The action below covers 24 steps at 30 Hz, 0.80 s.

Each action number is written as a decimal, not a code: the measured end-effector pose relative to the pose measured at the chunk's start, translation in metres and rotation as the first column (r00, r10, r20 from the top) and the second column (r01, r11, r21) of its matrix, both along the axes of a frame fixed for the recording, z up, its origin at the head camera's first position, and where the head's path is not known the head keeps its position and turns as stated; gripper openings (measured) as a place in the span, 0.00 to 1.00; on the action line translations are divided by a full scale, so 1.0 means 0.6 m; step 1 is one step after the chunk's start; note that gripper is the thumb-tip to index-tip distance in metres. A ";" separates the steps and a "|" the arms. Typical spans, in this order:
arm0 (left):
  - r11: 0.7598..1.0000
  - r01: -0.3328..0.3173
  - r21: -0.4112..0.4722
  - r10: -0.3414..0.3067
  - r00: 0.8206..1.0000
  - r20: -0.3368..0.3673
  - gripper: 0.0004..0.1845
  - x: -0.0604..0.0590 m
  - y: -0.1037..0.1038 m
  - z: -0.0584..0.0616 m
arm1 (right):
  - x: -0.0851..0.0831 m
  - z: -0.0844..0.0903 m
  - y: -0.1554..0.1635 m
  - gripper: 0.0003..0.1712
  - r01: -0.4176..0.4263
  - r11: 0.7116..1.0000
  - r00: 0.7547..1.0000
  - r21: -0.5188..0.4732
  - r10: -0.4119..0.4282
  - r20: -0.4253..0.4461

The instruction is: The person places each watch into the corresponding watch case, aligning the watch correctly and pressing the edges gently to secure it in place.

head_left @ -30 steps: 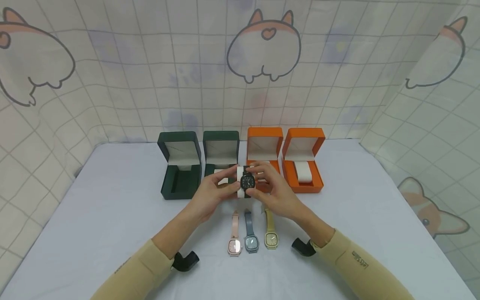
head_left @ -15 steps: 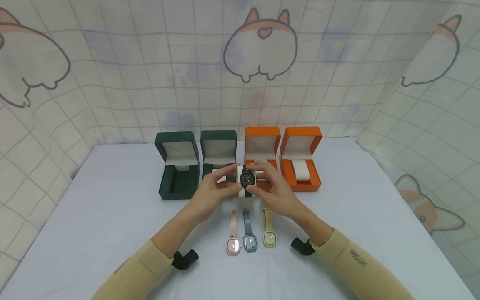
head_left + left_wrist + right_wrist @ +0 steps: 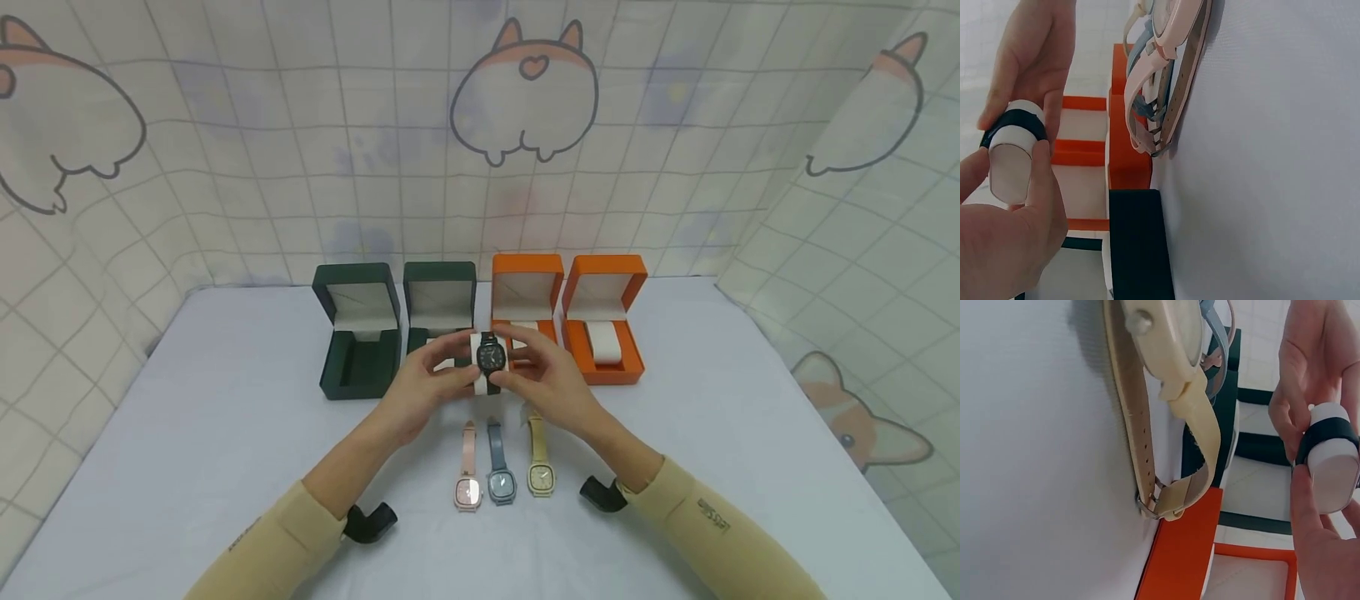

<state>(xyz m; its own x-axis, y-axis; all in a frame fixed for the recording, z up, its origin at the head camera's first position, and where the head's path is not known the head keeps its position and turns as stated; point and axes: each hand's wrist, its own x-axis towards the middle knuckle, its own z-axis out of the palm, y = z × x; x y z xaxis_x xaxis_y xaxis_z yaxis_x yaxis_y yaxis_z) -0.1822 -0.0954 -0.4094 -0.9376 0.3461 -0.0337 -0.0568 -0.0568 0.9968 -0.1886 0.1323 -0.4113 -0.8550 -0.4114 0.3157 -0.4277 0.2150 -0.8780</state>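
Observation:
A black watch (image 3: 491,358) is wrapped around a white watch cushion (image 3: 1011,172), held up above the table in front of the boxes. My left hand (image 3: 420,387) grips the cushion's left end between thumb and fingers. From the other side my right hand (image 3: 551,383) holds the same cushion and watch, thumb below the dial and forefinger near its top. The dark strap (image 3: 1332,430) circles the cushion in the right wrist view. Closer to me lie a pink watch (image 3: 468,492), a blue watch (image 3: 502,485) and a yellow watch (image 3: 541,477).
Two green boxes (image 3: 360,387) (image 3: 440,271) and two orange boxes (image 3: 527,265) (image 3: 604,375) stand with lids raised along the back. White cushions sit in the orange ones; the left green one holds none. A patterned curtain (image 3: 405,167) hangs behind the white table (image 3: 240,400).
The watch and cushion have shifted very slightly left between the hands. Both hands keep their hold, and the boxes and other watches stay put.

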 end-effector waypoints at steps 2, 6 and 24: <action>1.000 -0.010 0.005 0.010 1.000 0.024 0.31 -0.002 0.000 -0.002 | 0.001 0.001 0.002 0.36 0.003 1.000 1.000 0.005 -0.003 0.027; 1.000 -0.013 0.019 0.012 0.999 0.042 0.31 -0.003 -0.003 -0.003 | 0.003 0.002 0.007 0.38 -0.030 1.000 0.997 0.002 0.030 0.069; 0.990 0.069 -0.121 -0.076 0.995 -0.057 0.43 0.001 -0.021 0.004 | 0.000 -0.005 0.016 0.43 -0.112 0.994 0.982 0.017 0.108 0.157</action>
<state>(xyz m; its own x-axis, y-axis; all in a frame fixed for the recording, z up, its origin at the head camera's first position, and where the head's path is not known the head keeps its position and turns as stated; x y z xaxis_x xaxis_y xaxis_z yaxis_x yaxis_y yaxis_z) -0.1814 -0.1079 -0.4072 -0.9118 0.4101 -0.0220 0.0049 0.0643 0.9979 -0.1889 0.1417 -0.4144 -0.8422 -0.5116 0.1702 -0.3081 0.1975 -0.9306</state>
